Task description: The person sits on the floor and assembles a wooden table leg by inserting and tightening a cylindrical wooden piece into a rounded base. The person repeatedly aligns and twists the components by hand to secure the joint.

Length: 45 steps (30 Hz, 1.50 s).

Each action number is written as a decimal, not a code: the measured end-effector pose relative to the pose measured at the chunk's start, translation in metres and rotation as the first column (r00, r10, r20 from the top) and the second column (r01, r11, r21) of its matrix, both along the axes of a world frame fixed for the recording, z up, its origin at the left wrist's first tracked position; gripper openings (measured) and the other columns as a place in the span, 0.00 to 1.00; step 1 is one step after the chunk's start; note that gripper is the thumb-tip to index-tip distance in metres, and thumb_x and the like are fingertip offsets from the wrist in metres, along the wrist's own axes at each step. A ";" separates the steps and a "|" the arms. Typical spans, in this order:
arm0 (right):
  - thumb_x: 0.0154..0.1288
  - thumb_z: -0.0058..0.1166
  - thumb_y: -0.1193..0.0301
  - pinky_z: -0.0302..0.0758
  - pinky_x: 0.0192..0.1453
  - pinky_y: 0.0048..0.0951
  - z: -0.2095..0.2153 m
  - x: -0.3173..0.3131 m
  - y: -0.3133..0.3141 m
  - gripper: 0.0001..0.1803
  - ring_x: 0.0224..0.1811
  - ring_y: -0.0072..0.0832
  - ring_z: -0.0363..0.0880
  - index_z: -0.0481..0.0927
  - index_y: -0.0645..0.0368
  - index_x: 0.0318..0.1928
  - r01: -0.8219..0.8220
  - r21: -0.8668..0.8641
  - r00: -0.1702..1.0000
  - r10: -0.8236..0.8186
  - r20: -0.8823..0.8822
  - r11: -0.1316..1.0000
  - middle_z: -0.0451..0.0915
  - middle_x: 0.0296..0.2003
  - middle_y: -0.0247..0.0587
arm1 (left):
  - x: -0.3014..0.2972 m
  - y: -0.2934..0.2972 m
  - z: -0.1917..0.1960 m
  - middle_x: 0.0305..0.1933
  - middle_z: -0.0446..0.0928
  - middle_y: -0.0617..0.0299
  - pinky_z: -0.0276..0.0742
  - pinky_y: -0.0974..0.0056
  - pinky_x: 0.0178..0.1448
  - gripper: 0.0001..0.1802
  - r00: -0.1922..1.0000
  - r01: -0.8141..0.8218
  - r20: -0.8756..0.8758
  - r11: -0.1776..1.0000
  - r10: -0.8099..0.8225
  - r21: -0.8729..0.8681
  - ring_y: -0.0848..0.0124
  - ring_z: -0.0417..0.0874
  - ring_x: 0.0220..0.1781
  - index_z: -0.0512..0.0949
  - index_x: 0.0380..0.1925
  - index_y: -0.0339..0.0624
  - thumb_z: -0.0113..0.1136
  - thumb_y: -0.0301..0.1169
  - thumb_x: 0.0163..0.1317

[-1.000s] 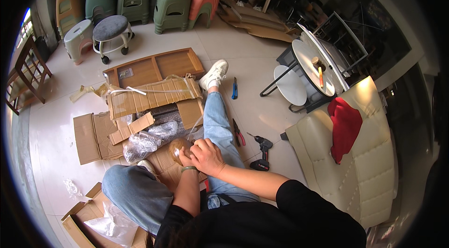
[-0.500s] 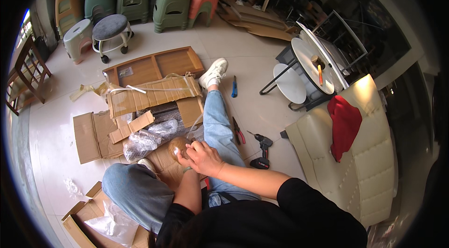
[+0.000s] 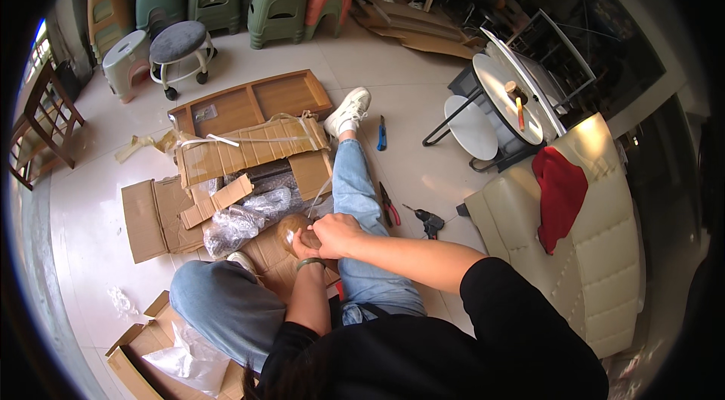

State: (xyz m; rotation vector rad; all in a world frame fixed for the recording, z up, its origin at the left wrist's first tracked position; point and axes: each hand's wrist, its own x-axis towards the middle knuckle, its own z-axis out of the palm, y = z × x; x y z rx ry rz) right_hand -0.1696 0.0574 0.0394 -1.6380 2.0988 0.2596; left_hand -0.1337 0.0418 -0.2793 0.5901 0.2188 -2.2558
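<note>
Brown rounded wooden piece (image 3: 291, 232), wrapped in clear plastic, sits btwn the person's knees over flattened cardboard (image 3: 276, 260); left hand (image 3: 306, 247) grips it from the near side w/ fingers curled around, right hand (image 3: 336, 232) clamped over the left, fingers pressed together. Bubble wrap bundle (image 3: 238, 223) lies just left, opened carton (image 3: 249, 147) & wooden tray panel (image 3: 253, 102) farther off. Pliers (image 3: 389, 207), cordless drill (image 3: 429, 223) & blue utility knife (image 3: 382, 132) lie on floor right of the outstretched leg.

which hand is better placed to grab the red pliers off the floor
Right, probably. The right hand sits on the side of the outstretched leg where the red pliers lie; the left hand cups the brown wrapped piece.
</note>
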 end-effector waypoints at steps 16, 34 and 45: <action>0.51 0.59 0.64 0.82 0.43 0.50 -0.012 0.008 0.017 0.15 0.41 0.53 0.85 0.82 0.60 0.37 0.136 -0.200 0.981 -0.105 0.161 0.970 0.84 0.35 0.57 | 0.014 0.000 0.081 0.53 0.77 0.49 0.74 0.46 0.63 0.24 0.995 0.024 0.100 0.998 -0.030 0.055 0.51 0.79 0.55 0.72 0.51 0.38 0.49 0.46 0.64; 0.53 0.56 0.68 0.78 0.41 0.51 -0.072 0.003 0.029 0.08 0.38 0.52 0.80 0.77 0.58 0.32 0.152 -0.702 0.956 0.077 0.284 0.696 0.77 0.34 0.51 | 0.008 0.006 0.060 0.48 0.73 0.53 0.71 0.51 0.59 0.17 0.947 -0.188 -0.317 0.887 0.051 -0.421 0.55 0.75 0.54 0.72 0.42 0.42 0.50 0.43 0.63; 0.56 0.58 0.66 0.78 0.39 0.49 -0.073 0.009 0.032 0.07 0.36 0.50 0.80 0.79 0.56 0.31 0.225 -0.689 0.922 0.078 0.379 0.689 0.76 0.32 0.52 | 0.003 0.025 0.144 0.41 0.70 0.56 0.71 0.56 0.52 0.10 0.744 -0.367 -0.650 0.908 0.155 -0.204 0.58 0.73 0.49 0.71 0.31 0.46 0.53 0.39 0.60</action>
